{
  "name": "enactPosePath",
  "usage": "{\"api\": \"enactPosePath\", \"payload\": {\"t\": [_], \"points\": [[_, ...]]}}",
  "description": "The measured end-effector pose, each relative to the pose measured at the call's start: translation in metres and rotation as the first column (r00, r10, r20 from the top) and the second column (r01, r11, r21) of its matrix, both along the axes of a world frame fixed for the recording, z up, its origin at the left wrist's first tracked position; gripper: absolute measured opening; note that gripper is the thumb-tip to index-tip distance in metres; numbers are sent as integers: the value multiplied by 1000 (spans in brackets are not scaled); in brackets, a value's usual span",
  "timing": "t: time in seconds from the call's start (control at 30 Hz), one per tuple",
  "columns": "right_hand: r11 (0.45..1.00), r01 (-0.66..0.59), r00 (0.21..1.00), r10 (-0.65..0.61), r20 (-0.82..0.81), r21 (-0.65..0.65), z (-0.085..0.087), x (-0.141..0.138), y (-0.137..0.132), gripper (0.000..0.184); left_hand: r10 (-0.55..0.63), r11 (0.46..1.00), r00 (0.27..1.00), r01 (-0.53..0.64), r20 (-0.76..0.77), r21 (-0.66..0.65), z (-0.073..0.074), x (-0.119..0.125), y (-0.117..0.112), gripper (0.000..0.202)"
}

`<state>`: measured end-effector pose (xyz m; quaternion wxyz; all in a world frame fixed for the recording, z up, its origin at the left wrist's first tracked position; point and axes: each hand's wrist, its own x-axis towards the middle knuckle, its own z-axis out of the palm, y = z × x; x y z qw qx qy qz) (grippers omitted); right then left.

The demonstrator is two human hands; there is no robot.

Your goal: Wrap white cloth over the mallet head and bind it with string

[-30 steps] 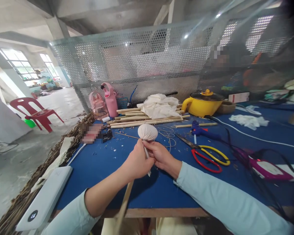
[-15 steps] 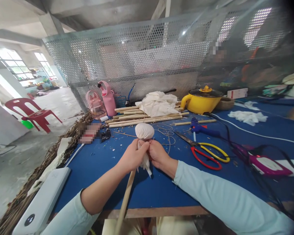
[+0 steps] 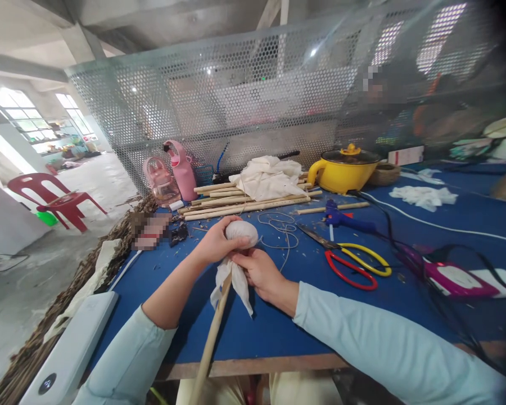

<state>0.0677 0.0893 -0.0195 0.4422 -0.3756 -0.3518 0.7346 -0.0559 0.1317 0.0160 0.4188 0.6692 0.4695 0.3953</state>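
A wooden stick [image 3: 214,332] slants up from below the table edge, its top end bound into a round, white cloth-wrapped head [image 3: 241,230]. Loose cloth tails [image 3: 241,286] hang below that head around the stick. My left hand [image 3: 219,241] is wrapped over the left side of the head, thumb across its front. Just under the head, my right hand [image 3: 263,273] pinches at the gathered neck with curled fingers; whether it grips cloth or string there is hidden. A thin cord [image 3: 284,233] lies in loops on the blue table beyond my right hand.
Scissors [image 3: 349,261] with red and yellow handles and a blue glue gun [image 3: 348,222] lie to the right. Behind are wooden sticks [image 3: 244,209] under white cloth [image 3: 270,177], a yellow pot [image 3: 346,173] and a pink bottle [image 3: 183,174]. A white power bank [image 3: 73,343] sits at left.
My left hand has moved from the neck up onto the side of the cloth head. The head has shifted slightly left and the tails have spread. My right hand stays at the neck.
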Motion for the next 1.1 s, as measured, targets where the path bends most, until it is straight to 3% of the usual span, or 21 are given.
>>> {"api": "enactPosePath", "payload": {"t": [0.13,0.23,0.37,0.53,0.63,0.7,0.77,0.83,0.93,1.0,1.1], "points": [[994,-106,994,106,-1,16,3,-2,-4,27,-127,957,927,209,352,-203,1,-6,16,60],[994,-111,994,111,11,15,5,-2,-5,27,-224,895,896,345,384,-282,0,-6,23,50],[993,-117,993,117,27,8,4,-1,-7,31,-147,922,923,258,357,-289,-5,-2,22,31],[988,-155,987,155,37,-1,0,2,-3,30,-113,948,932,204,345,-242,-12,1,14,37],[995,-94,995,94,22,-32,3,9,13,28,50,991,971,-20,236,-129,-10,1,5,51],[998,22,1000,-22,-7,-51,8,16,26,26,212,977,975,-211,60,-35,-4,0,-4,55],[993,104,993,-107,-41,-62,12,23,35,27,295,955,943,-290,-156,56,5,2,-16,55],[990,130,988,-134,-73,-49,14,26,38,30,279,959,900,-244,-334,144,15,9,-28,54],[988,157,983,-157,-92,-12,12,23,33,33,240,960,845,-133,-478,248,25,26,-37,49],[985,170,982,-168,-80,12,7,20,29,33,186,974,837,-89,-515,207,24,37,-38,44],[986,158,987,-156,-39,44,-1,18,25,32,41,997,882,-2,-470,83,14,42,-34,41]]}}
